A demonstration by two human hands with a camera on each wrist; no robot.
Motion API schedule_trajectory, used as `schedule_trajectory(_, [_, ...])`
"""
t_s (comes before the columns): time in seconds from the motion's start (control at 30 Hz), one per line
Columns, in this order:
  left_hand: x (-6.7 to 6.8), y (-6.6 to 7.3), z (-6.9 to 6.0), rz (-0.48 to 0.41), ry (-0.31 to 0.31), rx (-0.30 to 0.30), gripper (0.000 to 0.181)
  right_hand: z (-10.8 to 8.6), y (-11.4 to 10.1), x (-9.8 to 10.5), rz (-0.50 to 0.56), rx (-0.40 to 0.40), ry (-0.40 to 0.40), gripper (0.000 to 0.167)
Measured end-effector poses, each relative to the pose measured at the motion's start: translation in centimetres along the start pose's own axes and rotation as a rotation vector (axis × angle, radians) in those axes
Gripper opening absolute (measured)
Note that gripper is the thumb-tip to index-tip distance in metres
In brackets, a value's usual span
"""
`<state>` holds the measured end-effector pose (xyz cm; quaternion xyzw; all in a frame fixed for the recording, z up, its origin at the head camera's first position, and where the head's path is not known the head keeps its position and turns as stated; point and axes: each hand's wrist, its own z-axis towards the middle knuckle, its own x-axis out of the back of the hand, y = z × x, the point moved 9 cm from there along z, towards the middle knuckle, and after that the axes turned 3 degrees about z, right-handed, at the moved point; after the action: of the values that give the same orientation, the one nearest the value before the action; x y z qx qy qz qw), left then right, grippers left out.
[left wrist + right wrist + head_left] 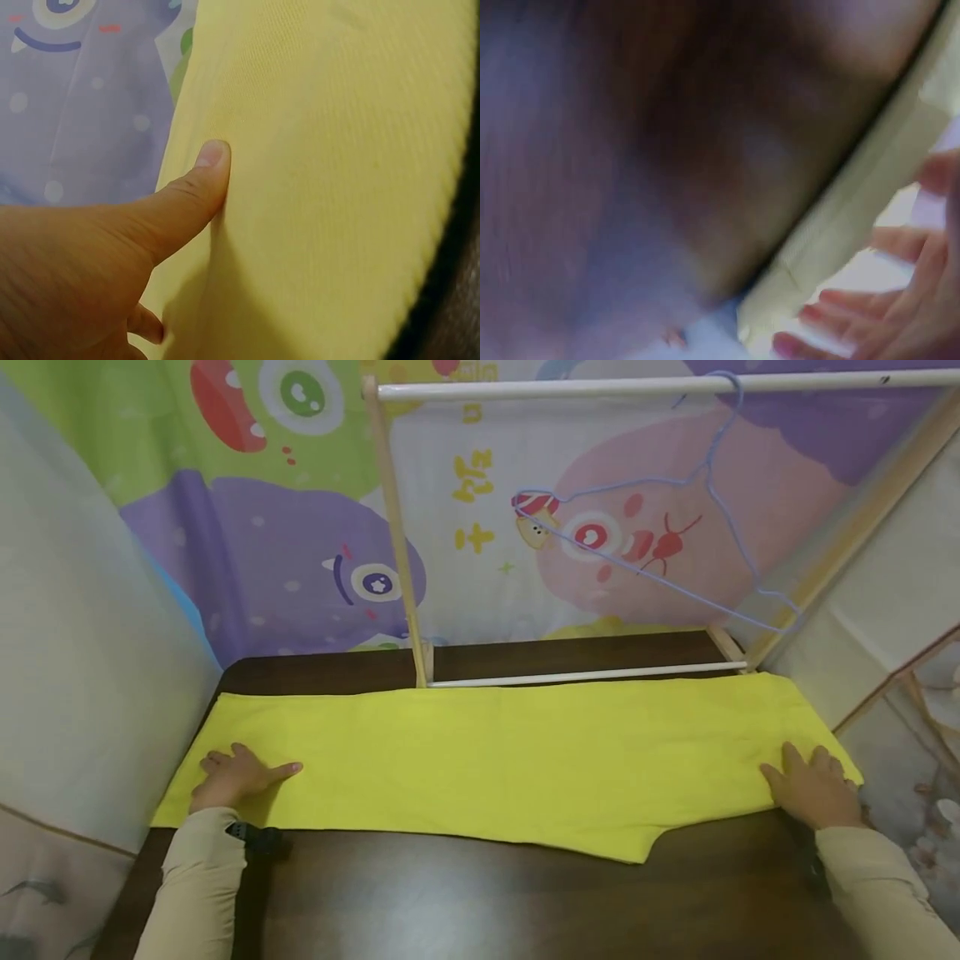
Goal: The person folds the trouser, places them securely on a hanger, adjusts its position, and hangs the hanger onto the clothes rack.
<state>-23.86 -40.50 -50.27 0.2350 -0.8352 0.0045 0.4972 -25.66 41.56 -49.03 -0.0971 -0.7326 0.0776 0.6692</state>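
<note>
A pair of yellow trousers (pixel 480 760), folded lengthwise with the crotch corner pointing toward me, lies flat across the table. On its left end rests my left hand (pixel 234 777), fingers spread and thumb stretched to the right. The left wrist view shows that thumb lying on the ribbed yellow cloth (pixel 337 165). At the right, waist end, my right hand (pixel 816 787) touches the cloth with its fingers apart. In the blurred right wrist view, the fingers of the right hand (pixel 900 292) are spread beside the yellow edge. Neither hand grips anything.
Behind the trousers stands a wooden rack with a white top rail (pixel 555 390) and a lower bar (pixel 585 677). A blue wire hanger (pixel 637 568) hangs from the rail. The dark table (pixel 450 902) is bounded by a cartoon curtain (pixel 300 560) and pale side walls.
</note>
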Motion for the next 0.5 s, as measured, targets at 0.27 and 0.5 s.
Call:
schedule_trajectory(0.27, [-0.3, 0.0, -0.1, -0.017, -0.004, -0.013, 0.135, -1.1, 1.7, 2.0, -0.007, -0.194, -0.164, 0.068])
schedule_trajectory(0.5, [-0.2, 0.0, -0.1, 0.016, 0.03, -0.039, 0.13, -0.1, 2.1, 1.0, 0.01, -0.222, -0.238, 0.067])
